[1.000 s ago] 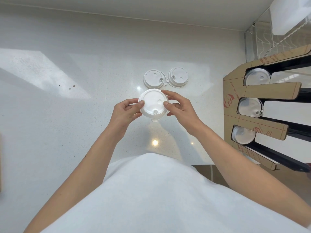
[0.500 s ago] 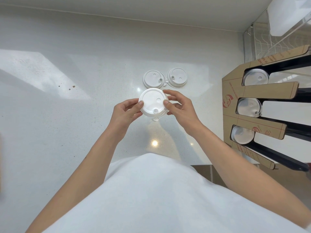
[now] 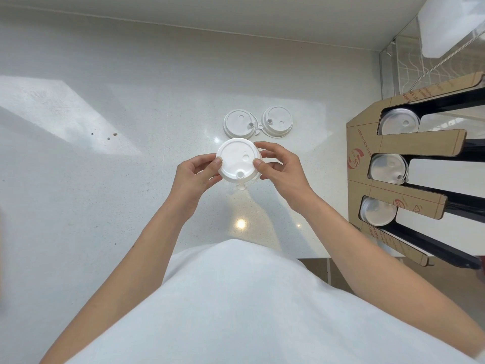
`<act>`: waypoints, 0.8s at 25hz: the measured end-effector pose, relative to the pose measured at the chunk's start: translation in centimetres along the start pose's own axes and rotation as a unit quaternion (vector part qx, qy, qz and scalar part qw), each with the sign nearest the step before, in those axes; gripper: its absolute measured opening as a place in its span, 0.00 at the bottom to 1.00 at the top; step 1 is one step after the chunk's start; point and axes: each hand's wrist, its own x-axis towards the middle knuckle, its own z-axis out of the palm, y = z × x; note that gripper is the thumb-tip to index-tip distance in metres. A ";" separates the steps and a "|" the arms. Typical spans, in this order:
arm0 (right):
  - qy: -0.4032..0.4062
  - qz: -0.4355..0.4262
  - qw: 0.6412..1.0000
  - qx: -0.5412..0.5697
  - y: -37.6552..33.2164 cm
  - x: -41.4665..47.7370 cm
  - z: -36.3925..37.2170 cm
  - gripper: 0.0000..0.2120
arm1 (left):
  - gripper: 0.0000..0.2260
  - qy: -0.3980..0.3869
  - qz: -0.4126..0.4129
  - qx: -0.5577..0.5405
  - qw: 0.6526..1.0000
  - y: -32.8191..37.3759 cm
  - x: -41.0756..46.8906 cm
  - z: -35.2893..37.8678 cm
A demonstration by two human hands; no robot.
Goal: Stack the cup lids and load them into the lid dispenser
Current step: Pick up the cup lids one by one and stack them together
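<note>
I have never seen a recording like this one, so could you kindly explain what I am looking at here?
There is no machine: a camera worn on a person's head looks down at their bare hands over a white speckled countertop. The left hand and right hand together hold a round white plastic cup lid, possibly several stacked. Two more white lids lie side by side on the counter beyond. At right stands a brown cardboard lid dispenser whose three slots each show a lid.
</note>
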 end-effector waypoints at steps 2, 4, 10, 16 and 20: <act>0.002 0.002 1.000 0.000 0.0 0.0 0.1 0.16 | 0.14 0.002 -0.001 0.000 1.000 -0.1 0.0 0.0; 0.008 0.005 1.000 -0.003 0.1 0.1 0.1 0.16 | 0.13 0.006 -0.004 0.000 1.000 -0.2 0.1 0.0; 0.026 0.026 0.999 -0.009 0.2 0.2 0.2 0.16 | 0.13 -0.006 -0.004 -0.002 1.000 -0.1 0.0 0.1; 0.035 0.035 0.998 -0.026 0.4 0.6 0.3 0.16 | 0.12 0.003 -0.007 -0.001 1.000 -0.5 0.3 0.1; 0.032 0.041 0.998 -0.044 1.0 1.6 0.2 0.17 | 0.17 0.012 -0.015 -0.001 1.000 -1.0 0.9 -0.1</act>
